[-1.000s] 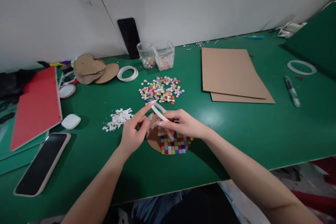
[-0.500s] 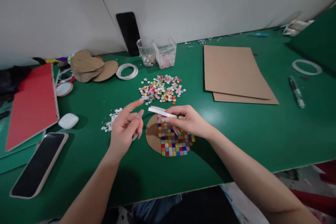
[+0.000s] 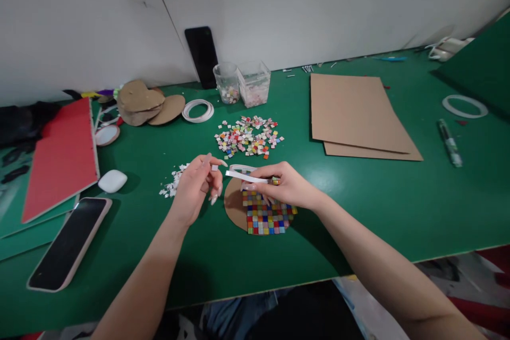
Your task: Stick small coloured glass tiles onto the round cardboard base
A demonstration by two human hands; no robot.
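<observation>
My right hand (image 3: 289, 187) pinches a roll of white tape (image 3: 243, 176), its loose end pointing left. A small coloured bit, perhaps a tile, shows between its fingers. Below is a round cardboard disc (image 3: 234, 207), its right part covered by a grid of coloured mosaic tiles (image 3: 265, 221); my right hand hides part of the grid. To the left, my left hand (image 3: 193, 191) has its fingers drawn together on a small white piece (image 3: 214, 168), apart from the tape. Behind that hand lies a heap of white scraps (image 3: 171, 185). Loose mosaic tiles (image 3: 247, 138) are spread beyond the disc.
Two clear plastic cups (image 3: 255, 85) stand by the wall near a leaning black phone (image 3: 201, 56). Cardboard sheets (image 3: 358, 111) and a pen (image 3: 450, 143) lie right. On the left are another phone (image 3: 69, 244), a white case (image 3: 112, 181) and a red board (image 3: 64, 154).
My left thumb and fingers have closed up, and a small white piece now shows at them. My right hand has turned the tape slightly. The view has shifted a little.
</observation>
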